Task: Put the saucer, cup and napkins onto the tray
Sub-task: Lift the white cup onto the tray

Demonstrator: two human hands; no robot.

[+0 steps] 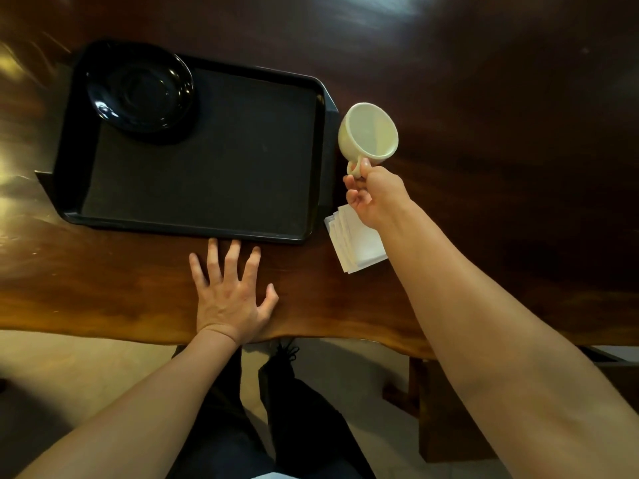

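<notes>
A black tray (207, 223) lies on the dark wooden table. A black saucer (140, 91) sits in the tray's far left corner. My right hand (375, 197) grips the handle of a cream cup (368, 134), held in the air just right of the tray's right edge, its mouth tilted towards me. A stack of white napkins (358, 242) lies on the table near the tray's near right corner, partly under my right wrist. My left hand (230, 292) rests flat on the table with fingers spread, fingertips just short of the tray's near edge.
The wooden table (484, 133) stretches far to the right and behind the tray. Its wavy near edge (311, 335) runs just behind my left wrist. Below it are my dark trousers, the floor and a wooden table leg (446, 409).
</notes>
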